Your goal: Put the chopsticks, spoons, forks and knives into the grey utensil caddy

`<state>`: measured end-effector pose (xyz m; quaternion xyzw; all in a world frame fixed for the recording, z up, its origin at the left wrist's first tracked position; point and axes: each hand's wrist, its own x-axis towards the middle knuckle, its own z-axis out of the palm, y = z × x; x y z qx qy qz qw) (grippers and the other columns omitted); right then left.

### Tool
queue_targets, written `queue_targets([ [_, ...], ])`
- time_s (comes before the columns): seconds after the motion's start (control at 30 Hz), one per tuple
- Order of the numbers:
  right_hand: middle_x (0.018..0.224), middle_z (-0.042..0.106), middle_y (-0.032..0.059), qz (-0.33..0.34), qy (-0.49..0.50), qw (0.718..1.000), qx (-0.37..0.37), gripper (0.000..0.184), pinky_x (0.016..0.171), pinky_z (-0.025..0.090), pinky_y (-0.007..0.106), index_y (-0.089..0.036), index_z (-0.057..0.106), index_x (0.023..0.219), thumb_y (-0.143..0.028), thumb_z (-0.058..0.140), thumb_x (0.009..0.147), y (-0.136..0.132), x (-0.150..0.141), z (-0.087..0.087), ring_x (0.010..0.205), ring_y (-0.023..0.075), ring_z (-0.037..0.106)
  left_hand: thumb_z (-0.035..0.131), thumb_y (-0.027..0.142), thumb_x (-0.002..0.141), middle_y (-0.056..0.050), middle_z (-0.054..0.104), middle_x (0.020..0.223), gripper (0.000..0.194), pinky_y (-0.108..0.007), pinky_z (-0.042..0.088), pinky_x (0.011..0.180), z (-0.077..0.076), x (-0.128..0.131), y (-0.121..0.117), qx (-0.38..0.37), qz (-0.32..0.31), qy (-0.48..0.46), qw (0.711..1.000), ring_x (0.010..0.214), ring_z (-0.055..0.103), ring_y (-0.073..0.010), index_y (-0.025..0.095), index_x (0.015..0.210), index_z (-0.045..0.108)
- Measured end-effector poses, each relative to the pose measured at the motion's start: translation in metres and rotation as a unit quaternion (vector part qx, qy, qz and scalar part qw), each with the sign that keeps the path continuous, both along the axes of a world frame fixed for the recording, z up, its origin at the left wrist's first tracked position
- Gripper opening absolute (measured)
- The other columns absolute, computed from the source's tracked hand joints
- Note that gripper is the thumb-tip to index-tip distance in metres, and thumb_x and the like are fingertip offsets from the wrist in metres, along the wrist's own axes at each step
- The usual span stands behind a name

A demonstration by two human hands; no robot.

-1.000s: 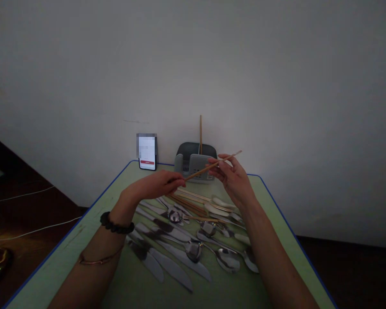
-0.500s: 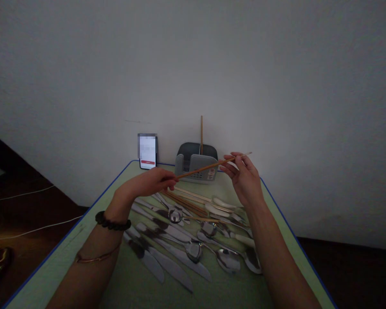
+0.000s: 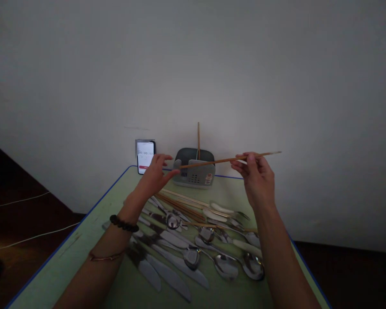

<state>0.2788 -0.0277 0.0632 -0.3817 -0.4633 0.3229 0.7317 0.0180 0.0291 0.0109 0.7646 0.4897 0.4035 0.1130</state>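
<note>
Wall, one, pale (image 3: pixel 193 64): behind everything.

Desk, one, green with blue edging (image 3: pixel 70 253): set against the wall, bearing the cutlery, the holder and the phone.

Right hand, one (image 3: pixel 260 184): right of the holder; fingers (image 3: pixel 251 159) closed in a pinch on a brown wooden chopstick (image 3: pixel 212 162), nearer its pale-tipped end.

Left hand, one (image 3: pixel 152 178): left of the holder and closer to it than the right; fingers (image 3: pixel 176 172) parted, thumb well away from the rest, gripping nothing. The thumb tip is just beside the chopstick's plain end; contact cannot be told.

Holder, one, grey, slotted front (image 3: pixel 202 171): between the hands, an upright chopstick (image 3: pixel 198 137) standing in its rear part.

Phone, one, lit (image 3: pixel 146 161): propped behind the left hand.

Table knives (image 3: pixel 172 281), spoons (image 3: pixel 225 267), a fork (image 3: pixel 242 215) and loose chopsticks (image 3: pixel 180 207): lying below the hands.

Held chopstick, long axis: nearly level, running across from hand to hand, right end slightly higher. Its left part crosses the holder's front in this view, roughly square to the upright one; its pale tip points right, beyond the right hand.
</note>
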Motion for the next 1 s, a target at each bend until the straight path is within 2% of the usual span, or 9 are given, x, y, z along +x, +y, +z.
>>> queue_targets([
  [0.1, 0.085, 0.064, 0.0, -0.056, -0.014, 0.998, 0.037, 0.022, 0.073, 0.055, 0.029, -0.023, 0.055, 0.085, -0.044, 0.059, 0.08, 0.006, 0.008, 0.012, 0.069, 0.0106, 0.065, 0.064, 0.039, 0.076, -0.012, 0.037, 0.13, 0.064, -0.037, 0.052, 0.08, -0.022, 0.003, 0.014, 0.0, 0.028, -0.034, 0.999, 0.103, 0.055, -0.0224, 0.023, 0.131, 0.037],
  [0.27, 0.082, 0.062, 0.0005, -0.116, -0.115, 0.982, 0.091, 0.024, 0.064, 0.055, 0.028, -0.022, 0.054, 0.086, -0.046, 0.054, 0.082, 0.03, 0.012, 0.042, 0.062, 0.0106, 0.063, 0.067, 0.033, 0.075, -0.014, 0.03, 0.142, 0.066, -0.044, 0.047, 0.093, -0.052, 0.012, 0.033, -0.032, 0.006, -0.038, 0.999, 0.122, 0.044, -0.0291, 0.023, 0.133, 0.036],
  [0.37, 0.078, 0.06, 0.0, -0.116, -0.198, 0.969, 0.094, 0.024, 0.056, 0.053, 0.025, -0.022, 0.054, 0.084, -0.046, 0.055, 0.082, 0.048, 0.006, 0.057, 0.057, 0.0099, 0.061, 0.068, 0.029, 0.074, -0.015, 0.031, 0.143, 0.069, -0.045, 0.046, 0.095, -0.063, 0.016, 0.039, -0.049, -0.014, -0.057, 0.997, 0.123, 0.045, -0.0292, 0.022, 0.133, 0.034],
  [0.43, 0.073, 0.06, -0.0008, -0.094, -0.264, 0.956, 0.083, 0.024, 0.052, 0.05, 0.023, -0.022, 0.055, 0.083, -0.046, 0.055, 0.082, 0.062, -0.001, 0.06, 0.054, 0.0094, 0.059, 0.068, 0.027, 0.074, -0.016, 0.033, 0.143, 0.071, -0.044, 0.047, 0.095, -0.069, 0.018, 0.042, -0.059, -0.027, -0.081, 0.995, 0.121, 0.048, -0.028, 0.022, 0.134, 0.03],
  [0.57, 0.071, 0.062, 0.0, -0.048, -0.401, 0.914, 0.048, 0.02, 0.051, 0.046, 0.023, -0.021, 0.058, 0.084, -0.04, 0.053, 0.084, 0.092, -0.016, 0.051, 0.05, 0.0096, 0.058, 0.066, 0.028, 0.076, -0.016, 0.038, 0.14, 0.07, -0.043, 0.05, 0.091, -0.075, 0.02, 0.043, -0.078, -0.038, -0.11, 0.99, 0.109, 0.059, -0.0255, 0.023, 0.133, 0.027],
  [0.7, 0.069, 0.065, 0.0023, -0.051, -0.518, 0.853, -0.033, 0.015, 0.062, 0.049, 0.028, -0.02, 0.062, 0.083, -0.03, 0.051, 0.086, 0.114, -0.025, 0.036, 0.057, 0.0136, 0.062, 0.066, 0.032, 0.077, -0.015, 0.048, 0.133, 0.066, -0.045, 0.052, 0.088, -0.073, 0.02, 0.04, -0.083, -0.04, -0.081, 0.992, 0.097, 0.065, -0.0257, 0.022, 0.131, 0.029],
  [0.87, 0.076, 0.069, 0.0074, -0.062, -0.582, 0.807, -0.08, 0.005, 0.071, 0.049, 0.032, -0.016, 0.065, 0.079, -0.018, 0.06, 0.079, 0.124, -0.03, 0.021, 0.07, 0.0182, 0.065, 0.066, 0.033, 0.078, -0.016, 0.053, 0.129, 0.065, -0.042, 0.053, 0.084, -0.07, 0.02, 0.038, -0.084, -0.04, -0.06, 0.994, 0.095, 0.066, -0.0262, 0.022, 0.13, 0.029],
  [1.0, 0.085, 0.07, 0.0126, -0.079, -0.622, 0.771, -0.111, 0.008, 0.078, 0.047, 0.034, -0.014, 0.069, 0.081, -0.017, 0.062, 0.078, 0.124, -0.034, 0.016, 0.082, 0.0222, 0.065, 0.068, 0.031, 0.077, -0.016, 0.053, 0.129, 0.067, -0.041, 0.053, 0.082, -0.07, 0.02, 0.039, -0.095, -0.04, -0.064, 0.993, 0.095, 0.066, -0.0259, 0.021, 0.13, 0.028],
])
